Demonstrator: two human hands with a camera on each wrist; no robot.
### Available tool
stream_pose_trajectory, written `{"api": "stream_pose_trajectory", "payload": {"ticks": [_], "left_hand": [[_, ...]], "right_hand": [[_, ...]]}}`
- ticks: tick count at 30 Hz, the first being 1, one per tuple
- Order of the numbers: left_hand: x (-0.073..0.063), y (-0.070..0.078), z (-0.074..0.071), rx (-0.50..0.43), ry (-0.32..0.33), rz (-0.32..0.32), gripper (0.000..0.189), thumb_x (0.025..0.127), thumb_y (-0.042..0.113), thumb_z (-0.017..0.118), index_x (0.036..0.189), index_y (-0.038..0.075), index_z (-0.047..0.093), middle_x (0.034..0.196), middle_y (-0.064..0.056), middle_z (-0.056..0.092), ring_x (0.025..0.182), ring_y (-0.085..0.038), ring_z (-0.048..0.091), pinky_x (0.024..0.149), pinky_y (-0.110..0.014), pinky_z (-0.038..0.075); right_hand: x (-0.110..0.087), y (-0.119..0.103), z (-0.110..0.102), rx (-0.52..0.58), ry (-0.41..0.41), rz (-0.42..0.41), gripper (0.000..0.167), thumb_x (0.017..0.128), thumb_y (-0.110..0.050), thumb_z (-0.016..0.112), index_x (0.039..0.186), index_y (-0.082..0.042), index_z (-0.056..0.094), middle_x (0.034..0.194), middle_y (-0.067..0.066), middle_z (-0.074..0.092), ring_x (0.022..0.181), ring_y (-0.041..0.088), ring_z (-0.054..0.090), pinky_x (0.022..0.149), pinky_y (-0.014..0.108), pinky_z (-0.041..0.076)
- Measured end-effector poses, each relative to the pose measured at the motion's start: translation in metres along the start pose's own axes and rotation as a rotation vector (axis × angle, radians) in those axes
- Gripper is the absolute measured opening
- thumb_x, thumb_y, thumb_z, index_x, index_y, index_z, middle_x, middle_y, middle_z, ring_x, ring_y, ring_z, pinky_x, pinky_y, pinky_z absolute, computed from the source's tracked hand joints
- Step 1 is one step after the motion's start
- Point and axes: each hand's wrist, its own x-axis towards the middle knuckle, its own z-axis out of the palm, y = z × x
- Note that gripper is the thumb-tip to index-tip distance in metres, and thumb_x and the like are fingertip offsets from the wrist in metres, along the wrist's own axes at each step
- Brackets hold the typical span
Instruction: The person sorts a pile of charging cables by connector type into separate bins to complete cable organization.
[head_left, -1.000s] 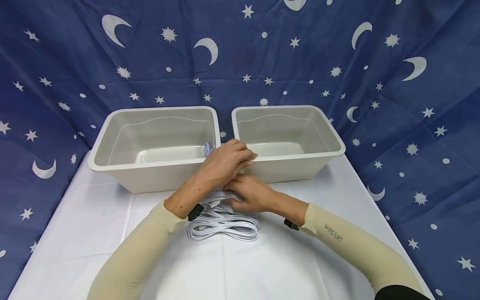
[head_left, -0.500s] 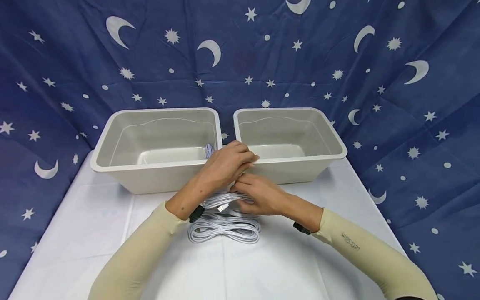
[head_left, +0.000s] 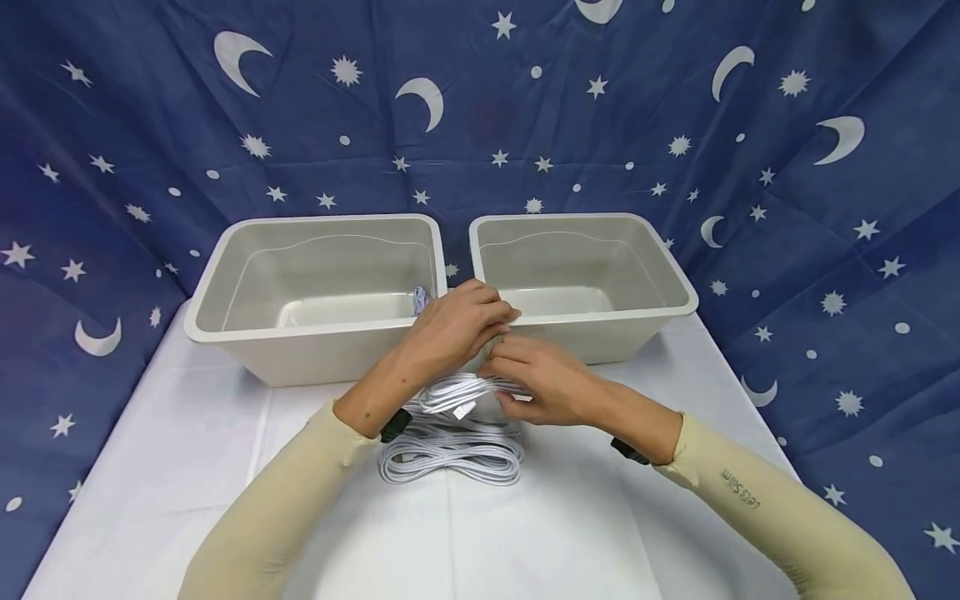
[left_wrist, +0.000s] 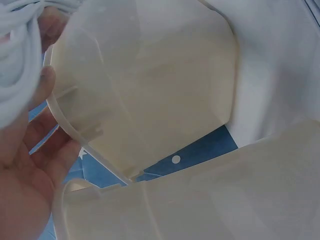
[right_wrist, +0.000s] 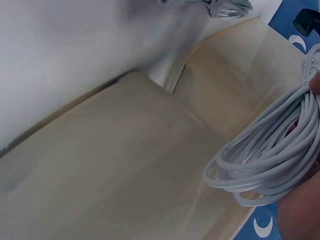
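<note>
In the head view my right hand (head_left: 551, 379) holds a coiled white cable (head_left: 461, 392) by its right end, raised over the pile. A light plug end (head_left: 464, 409) hangs from that coil. The same bundle (right_wrist: 275, 145) shows large in the right wrist view, looped beside the fingers. My left hand (head_left: 461, 325) is above it, at the near rim of the right bin (head_left: 592, 337), fingers loosely bent; in the left wrist view the left hand (left_wrist: 30, 185) has spread fingers beside the bin rim, with nothing visibly gripped. More coiled white cables (head_left: 450, 458) lie on the table below.
Beside the right bin stands a similar off-white left bin (head_left: 300, 350), with a small pale bundle (head_left: 421, 300) inside at its right end. A narrow gap separates the bins. White cloth (head_left: 525, 542) covers the table, and a blue star-patterned curtain (head_left: 480, 100) hangs behind.
My right hand has moved right and slightly up, drawing the held cable coil away from the pile. The left hand stays almost in place.
</note>
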Motion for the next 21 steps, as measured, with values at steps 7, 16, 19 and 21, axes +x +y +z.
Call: {"api": "stream_pose_trajectory", "payload": {"ticks": [7,16,19,21], "left_hand": [[0.001,0.000,0.003,0.003,0.004,-0.001,0.020,0.105,0.022,0.070,0.122,0.018,0.079,0.114,0.004,0.072,0.117,-0.017,0.061,0.088,-0.033,0.056],[0.003,0.000,0.001,-0.002,-0.006,-0.010,0.019,0.104,0.021,0.070,0.121,0.018,0.079,0.113,0.003,0.072,0.114,-0.018,0.061,0.089,-0.034,0.056],[0.003,0.000,0.002,-0.010,-0.013,-0.016,0.020,0.105,0.021,0.069,0.122,0.017,0.079,0.114,0.002,0.072,0.115,-0.018,0.061,0.089,-0.034,0.056],[0.003,0.000,0.002,-0.015,-0.015,-0.019,0.020,0.105,0.021,0.069,0.122,0.016,0.079,0.114,0.002,0.072,0.116,-0.018,0.061,0.090,-0.035,0.056]], "right_hand": [[-0.004,0.002,-0.016,0.020,0.023,-0.027,0.028,0.086,-0.005,0.072,0.114,-0.007,0.071,0.111,0.001,0.068,0.104,0.019,0.063,0.093,0.032,0.055],[-0.010,0.006,-0.035,0.028,0.046,-0.020,0.029,0.084,-0.002,0.070,0.112,-0.008,0.071,0.108,0.000,0.068,0.097,0.016,0.062,0.085,0.030,0.054],[-0.012,0.007,-0.041,0.030,0.059,-0.005,0.029,0.084,-0.002,0.069,0.111,-0.009,0.071,0.107,-0.001,0.068,0.095,0.015,0.061,0.084,0.030,0.053],[-0.013,0.008,-0.044,0.031,0.069,0.000,0.028,0.083,-0.002,0.068,0.111,-0.009,0.071,0.106,-0.001,0.068,0.094,0.015,0.061,0.083,0.029,0.053]]}}
